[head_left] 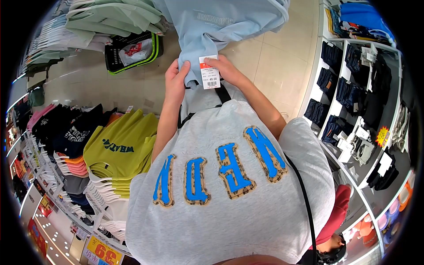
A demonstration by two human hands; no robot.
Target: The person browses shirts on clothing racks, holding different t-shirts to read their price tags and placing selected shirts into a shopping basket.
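Note:
A light blue T-shirt hangs in front of me, with small lettering on its chest. My left hand is closed on a gathered lower part of the shirt, thumb on top. My right hand pinches a white and red price tag between thumb and fingers, beside the left hand. The tag faces up and reads 49.00 above a barcode. Part of the shirt is bunched behind the tag, and its upper end runs out of view.
A black and green shopping basket with a plastic bag in it stands on the tiled floor. Racks of green shirts line the left. Shelves of folded jeans stand right. A person in a red sleeve is at lower right.

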